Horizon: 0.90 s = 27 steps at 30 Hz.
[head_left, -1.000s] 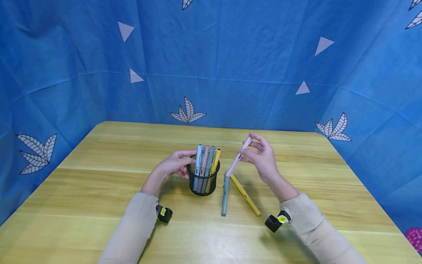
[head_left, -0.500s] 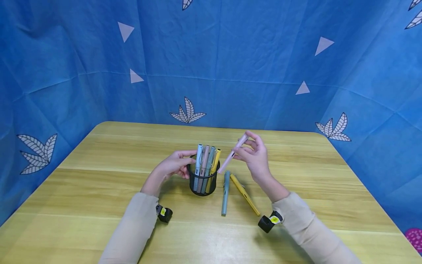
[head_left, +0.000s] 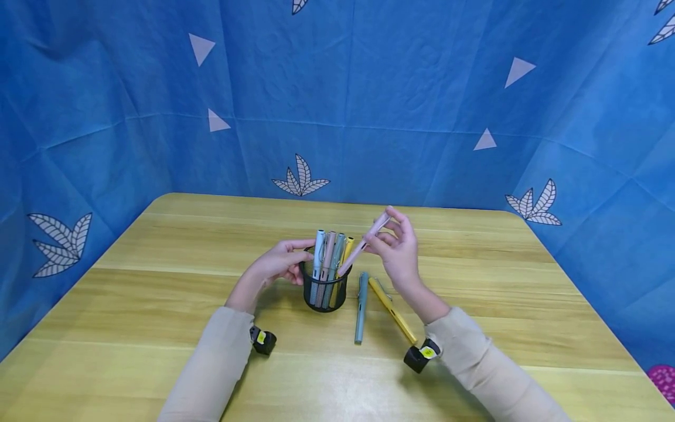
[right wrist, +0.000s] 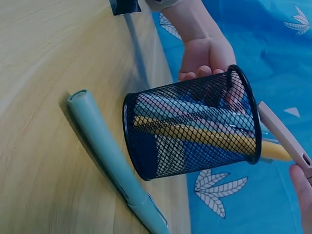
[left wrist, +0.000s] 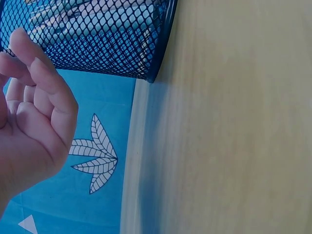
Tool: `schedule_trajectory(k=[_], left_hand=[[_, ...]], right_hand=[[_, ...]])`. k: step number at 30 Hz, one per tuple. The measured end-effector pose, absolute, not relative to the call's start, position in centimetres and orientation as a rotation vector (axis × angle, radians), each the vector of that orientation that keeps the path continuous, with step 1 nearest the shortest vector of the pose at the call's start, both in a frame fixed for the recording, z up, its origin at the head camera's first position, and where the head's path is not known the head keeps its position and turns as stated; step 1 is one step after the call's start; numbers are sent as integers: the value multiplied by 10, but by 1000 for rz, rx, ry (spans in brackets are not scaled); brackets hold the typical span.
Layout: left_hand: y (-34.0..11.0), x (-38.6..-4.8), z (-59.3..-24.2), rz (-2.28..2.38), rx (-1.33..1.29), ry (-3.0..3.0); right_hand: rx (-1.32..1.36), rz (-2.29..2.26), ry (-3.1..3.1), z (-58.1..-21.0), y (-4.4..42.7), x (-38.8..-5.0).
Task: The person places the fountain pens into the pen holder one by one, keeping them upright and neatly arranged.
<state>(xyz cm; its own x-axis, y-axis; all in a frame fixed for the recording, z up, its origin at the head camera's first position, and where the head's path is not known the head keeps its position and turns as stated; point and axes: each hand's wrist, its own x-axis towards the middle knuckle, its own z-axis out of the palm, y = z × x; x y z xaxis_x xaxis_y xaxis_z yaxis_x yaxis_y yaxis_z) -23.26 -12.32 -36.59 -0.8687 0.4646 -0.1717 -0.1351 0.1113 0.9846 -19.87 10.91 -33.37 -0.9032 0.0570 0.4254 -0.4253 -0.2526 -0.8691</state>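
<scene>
My left hand (head_left: 279, 264) grips the left side of a black mesh pen holder (head_left: 325, 299), thumb at its rim. Upright inside stand a light blue pen (head_left: 318, 258), a mauve pen (head_left: 327, 258), a grey-green pen (head_left: 335, 259) and a yellow pen (head_left: 348, 246). To the right, my right hand (head_left: 396, 252) pinches a pale pink pen (head_left: 366, 241) by its upper part. This pen slants down to the left, its lower end at the holder's mouth; in the right wrist view the pink pen (right wrist: 285, 134) has its tip at the rim.
Right of the holder, a grey-green pen (head_left: 361, 310) and a yellow pen (head_left: 392, 310) lie on the wooden table (head_left: 132, 281). A blue patterned cloth (head_left: 390, 105) hangs behind the table's far edge. Both wrists carry small black cameras.
My right hand has moved left with the pink pen, from above the two lying pens to the holder's rim. The left hand and the holder have stayed put.
</scene>
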Motion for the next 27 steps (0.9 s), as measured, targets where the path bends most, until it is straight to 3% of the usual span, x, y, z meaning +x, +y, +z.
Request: schedule_trajectory(k=[27], left_hand=[[-123,-231,-363,1812,338,1953]], right_hand=[[784,1851,-1863,-346,91,-191]])
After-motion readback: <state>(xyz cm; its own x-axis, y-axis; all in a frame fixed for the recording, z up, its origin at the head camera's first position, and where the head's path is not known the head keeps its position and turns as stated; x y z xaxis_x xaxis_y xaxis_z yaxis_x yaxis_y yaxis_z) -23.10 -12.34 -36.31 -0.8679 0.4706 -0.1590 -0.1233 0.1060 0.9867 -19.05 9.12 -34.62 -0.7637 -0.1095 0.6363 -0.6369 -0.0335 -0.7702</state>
